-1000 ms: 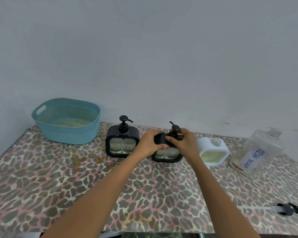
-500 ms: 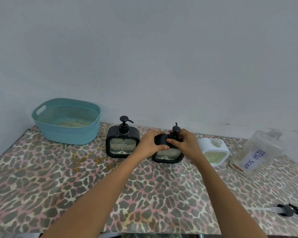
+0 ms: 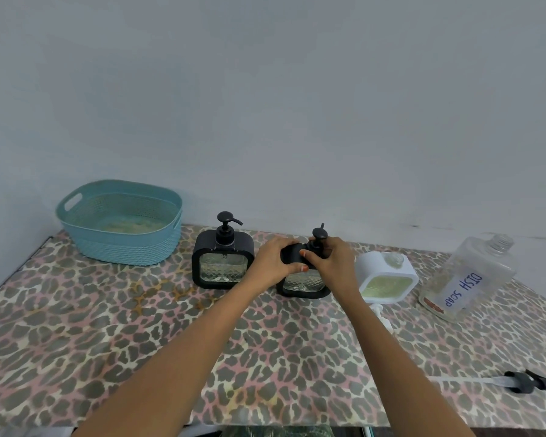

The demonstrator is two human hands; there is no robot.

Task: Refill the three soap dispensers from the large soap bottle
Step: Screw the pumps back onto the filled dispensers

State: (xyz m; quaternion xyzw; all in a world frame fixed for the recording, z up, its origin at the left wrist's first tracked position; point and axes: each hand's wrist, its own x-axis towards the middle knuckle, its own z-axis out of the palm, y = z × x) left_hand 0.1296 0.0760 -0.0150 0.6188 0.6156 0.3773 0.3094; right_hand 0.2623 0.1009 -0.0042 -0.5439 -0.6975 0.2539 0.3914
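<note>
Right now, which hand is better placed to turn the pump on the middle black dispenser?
The right hand: its fingers pinch the pump, while the left hand grips the middle black dispenser to steady it.

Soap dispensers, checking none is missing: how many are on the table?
3. Left black dispenser beside the basket; middle black dispenser gripped by left hand and right hand; white dispenser next to the large bottle.

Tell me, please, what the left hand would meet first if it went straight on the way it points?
The left hand grips the middle black dispenser; pushing on, it would likely meet its pump and the right hand.
</note>
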